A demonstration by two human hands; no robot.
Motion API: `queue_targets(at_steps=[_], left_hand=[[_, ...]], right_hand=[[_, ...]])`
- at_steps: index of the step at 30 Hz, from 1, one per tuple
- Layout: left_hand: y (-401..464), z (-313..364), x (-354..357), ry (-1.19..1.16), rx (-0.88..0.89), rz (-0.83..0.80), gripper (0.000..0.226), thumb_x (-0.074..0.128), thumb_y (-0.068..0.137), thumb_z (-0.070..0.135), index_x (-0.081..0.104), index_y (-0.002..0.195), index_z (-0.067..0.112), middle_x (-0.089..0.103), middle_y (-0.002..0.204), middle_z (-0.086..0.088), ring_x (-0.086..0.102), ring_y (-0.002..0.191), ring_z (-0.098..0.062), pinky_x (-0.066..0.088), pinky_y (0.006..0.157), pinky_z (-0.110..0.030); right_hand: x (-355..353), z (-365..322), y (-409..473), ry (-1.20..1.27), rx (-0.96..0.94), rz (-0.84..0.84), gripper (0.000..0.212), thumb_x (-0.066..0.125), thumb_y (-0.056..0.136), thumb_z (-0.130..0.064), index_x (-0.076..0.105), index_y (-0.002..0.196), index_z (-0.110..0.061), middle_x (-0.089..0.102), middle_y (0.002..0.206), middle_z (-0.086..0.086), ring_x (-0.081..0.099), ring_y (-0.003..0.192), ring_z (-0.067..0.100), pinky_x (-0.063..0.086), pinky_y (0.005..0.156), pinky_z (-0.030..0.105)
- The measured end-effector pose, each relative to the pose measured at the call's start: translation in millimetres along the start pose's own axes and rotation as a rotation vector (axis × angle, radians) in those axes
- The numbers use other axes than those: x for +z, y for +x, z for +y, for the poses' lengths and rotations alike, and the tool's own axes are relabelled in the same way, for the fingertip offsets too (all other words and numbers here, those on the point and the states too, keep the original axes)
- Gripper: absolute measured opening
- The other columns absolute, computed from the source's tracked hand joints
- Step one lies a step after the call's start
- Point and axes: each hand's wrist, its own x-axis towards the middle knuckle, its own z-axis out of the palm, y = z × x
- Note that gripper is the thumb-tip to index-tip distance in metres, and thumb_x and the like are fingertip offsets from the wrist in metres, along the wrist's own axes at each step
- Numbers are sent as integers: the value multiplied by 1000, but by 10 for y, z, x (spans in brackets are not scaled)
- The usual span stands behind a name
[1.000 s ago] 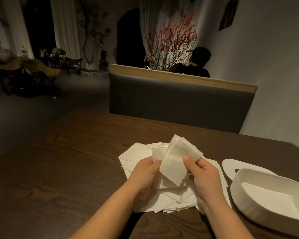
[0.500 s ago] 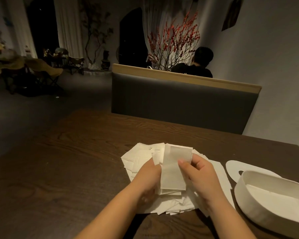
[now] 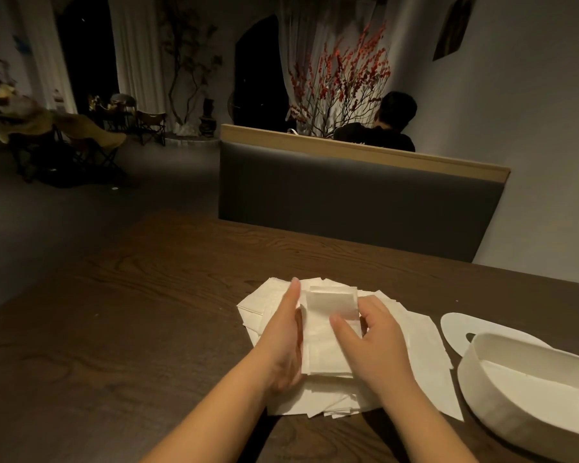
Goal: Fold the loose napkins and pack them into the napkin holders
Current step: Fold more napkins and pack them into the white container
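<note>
A heap of loose white napkins (image 3: pixel 425 352) lies on the dark wooden table (image 3: pixel 147 312). On top of the heap sits a small stack of folded napkins (image 3: pixel 328 332). My left hand (image 3: pixel 283 339) lies flat along the stack's left side, fingers straight. My right hand (image 3: pixel 368 339) holds the stack's right side, thumb on top, fingers curled round its far right edge. A white oval napkin holder (image 3: pixel 502 396) stands at the right with napkins lying flat inside. Its white lid (image 3: pixel 462 329) rests flat on the table behind it.
A grey padded bench back with a wooden top (image 3: pixel 358 198) stands across the table's far edge. A person in black (image 3: pixel 381 132) sits beyond it, facing away, beside red-berried branches (image 3: pixel 341 78). Bare tabletop stretches to the left of the heap.
The folded napkin was held up over the heap; it has come down flat onto the folded stack. My left hand has straightened along the stack's side and my right hand now holds its right edge.
</note>
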Motion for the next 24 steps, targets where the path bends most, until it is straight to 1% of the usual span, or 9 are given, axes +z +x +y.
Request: queue_targets(at_steps=[3, 5, 9, 12, 14, 17, 20, 22, 24], left_hand=[[-9, -36, -56, 198, 80, -35, 35, 55, 99, 28, 71, 122, 8, 73, 117, -15, 70, 110, -28, 49, 105, -47], [21, 20, -139, 213, 113, 6, 30, 54, 100, 13, 66, 126, 4, 73, 115, -18, 71, 107, -32, 52, 100, -48], [44, 342, -410, 63, 163, 283, 26, 56, 100, 13, 60, 124, 4, 75, 106, -18, 72, 98, -34, 58, 85, -46], [11, 493, -624, -20, 191, 384, 16, 56, 100, 14, 57, 115, 9, 72, 102, -17, 69, 92, -33, 55, 69, -42], [1, 519, -686, -76, 189, 409, 15, 54, 101, 14, 57, 115, 8, 71, 101, -17, 69, 89, -34, 54, 63, -41], [30, 511, -716, -152, 166, 430, 23, 54, 102, 14, 57, 122, 4, 73, 102, -19, 70, 92, -35, 56, 71, -45], [58, 526, -744, -229, 184, 449, 23, 53, 102, 15, 57, 123, 5, 75, 96, -17, 71, 91, -34, 56, 75, -46], [60, 553, -762, -283, 207, 465, 24, 53, 103, 15, 55, 125, 6, 73, 104, -17, 70, 97, -34, 55, 81, -49], [83, 564, -786, -316, 229, 473, 32, 51, 103, 13, 52, 134, 5, 70, 116, -19, 67, 106, -36, 53, 94, -52]], right_hand=[[70, 55, 27, -90, -44, -12, 21, 65, 91, -25, 57, 110, -28, 49, 110, -11, 47, 97, -5, 39, 72, 5], [48, 70, 44, -40, 7, -41, 31, 62, 94, -24, 51, 122, -31, 43, 122, -13, 45, 106, 0, 39, 76, 4], [-90, 89, 109, -246, -39, -87, 28, 54, 99, -23, 53, 127, -29, 44, 132, -13, 41, 118, 2, 34, 78, 0], [-111, 5, 168, -479, -80, -190, 25, 53, 99, -29, 57, 124, -31, 49, 135, -14, 42, 126, 7, 38, 104, 22], [-79, -95, 192, -537, -95, -288, 28, 50, 100, -28, 57, 127, -31, 51, 137, -13, 43, 130, 10, 34, 112, 35], [46, -229, 216, -580, -211, -471, 37, 46, 99, -30, 51, 136, -32, 48, 145, -12, 40, 136, 11, 27, 116, 42], [187, -309, 252, -675, -275, -696, 58, 53, 91, -31, 38, 148, -29, 24, 162, -8, 21, 148, 15, 16, 120, 51], [258, -365, 296, -769, -234, -795, 59, 57, 86, -30, 41, 142, -22, 31, 157, -2, 27, 144, 22, 23, 116, 54], [306, -402, 356, -777, -188, -794, 37, 58, 85, -31, 51, 118, -18, 53, 122, -1, 50, 114, 25, 39, 97, 43]])
